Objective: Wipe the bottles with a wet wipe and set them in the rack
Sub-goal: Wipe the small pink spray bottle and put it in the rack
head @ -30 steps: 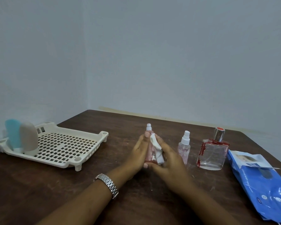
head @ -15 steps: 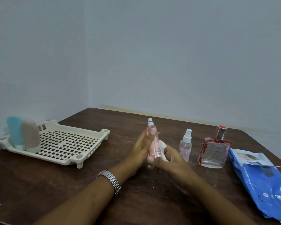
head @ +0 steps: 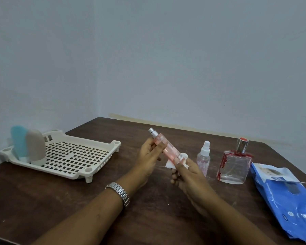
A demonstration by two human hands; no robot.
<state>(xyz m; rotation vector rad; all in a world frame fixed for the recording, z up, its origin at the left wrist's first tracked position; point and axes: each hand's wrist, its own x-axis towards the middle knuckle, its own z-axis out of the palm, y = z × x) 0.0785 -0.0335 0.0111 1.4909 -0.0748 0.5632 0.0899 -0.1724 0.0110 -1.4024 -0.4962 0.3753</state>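
Right now, closest to you, your two forearms reach in over the dark wooden bench (head: 42,200), with a metal watch (head: 119,191) on the left wrist. Your left hand (head: 148,156) has its fingers (head: 158,152) curled round the upper part of a slim pink bottle (head: 164,147), just below its silver spray top. It holds the bottle off the bench and tilted, the top leaning left and away from you.

Your right hand (head: 185,172) grips the lower end of the same bottle. A white wet wipe (head: 171,164) is bunched between its fingers and the glass, and a corner of the wipe sticks out to the left beneath the bottle.

Just beside your right hand, a small clear spray bottle (head: 203,159) with a white top stands upright on the bench. Next to it stands a square glass bottle (head: 234,167) with red edges and a silver cap. Further right, a blue pack of wipes (head: 286,197) lies flat with its flap peeled open.

Off to the left, well apart from your hands, sits a cream rack (head: 69,156). A blue bottle (head: 18,142) and a beige bottle (head: 36,147) stand side by side at its far left end. A pale wall (head: 184,68) rises behind the bench.
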